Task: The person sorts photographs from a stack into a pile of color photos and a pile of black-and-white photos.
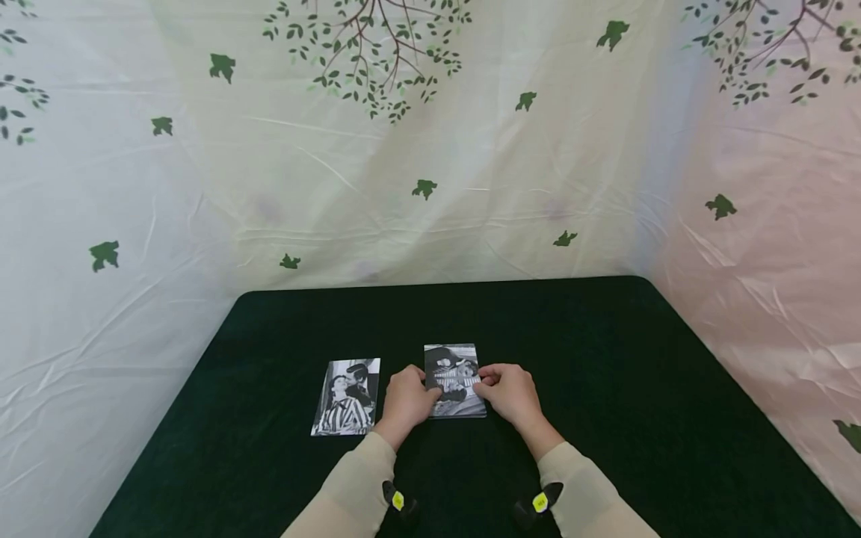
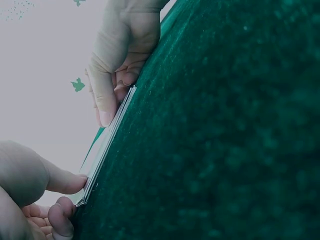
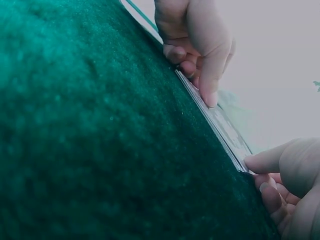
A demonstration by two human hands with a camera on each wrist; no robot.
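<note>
Backdrop (image 1: 484,164): pale, creased cloth across the upper frame, printed with branches (image 1: 397,45) and green leaf shapes (image 1: 424,189); pinkish at the right.

Table (image 1: 605,359): dark green, velvety cover, rounded far corners; fills the lower frame.

Sleeves (image 1: 350,486): cream, plain, two, entering from the bottom edge and angled inward.

Left hand (image 1: 406,400): lower centre, between photo and stack; thumb over the stack's left edge, hiding a little of the print, fingers curled against the side, pinching.

Right hand (image 1: 514,392): just right of centre, mirroring the left; thumb and fingers pinched on the stack's right edge.

Photo (image 1: 345,400): black-and-white, glossy-looking rectangle, two figures, one in stripes; flat, lower left of centre, slightly askew.

Stack (image 1: 457,366): black-and-white prints, layered, thin-edged, lying on the table at lower centre; the wrist views are too hazy for a fair count.

Wrist devices (image 1: 403,502): black, two, yellow-tagged, at the bottom, one by each cuff.
</note>
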